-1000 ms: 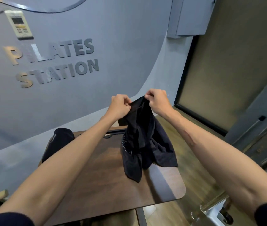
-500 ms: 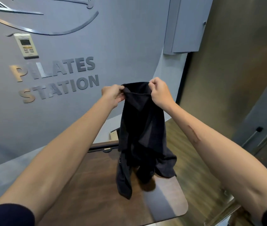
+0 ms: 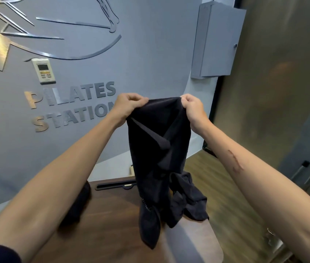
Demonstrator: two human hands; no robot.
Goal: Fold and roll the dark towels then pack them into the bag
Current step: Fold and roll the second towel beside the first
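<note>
A dark towel (image 3: pixel 158 158) hangs in the air above the brown table (image 3: pixel 112 221). My left hand (image 3: pixel 127 105) pinches its top edge on the left, and my right hand (image 3: pixel 192 107) pinches the same edge on the right, a short span apart. The towel droops in bunched folds, and its lower ends reach down to about the tabletop near the right side. A dark shape (image 3: pixel 78 204), possibly the bag, shows behind my left forearm and is mostly hidden.
A grey wall with metal lettering and a wall controller (image 3: pixel 44 70) stands just beyond the table. A grey cabinet (image 3: pixel 216 40) hangs at the upper right. Wooden floor (image 3: pixel 216 186) and a frosted glass panel lie to the right. A slot handle (image 3: pixel 112 186) sits at the table's far edge.
Both hands have lifted the towel higher off the table and drawn apart along its top edge, so it hangs longer. The view has tilted upward.
</note>
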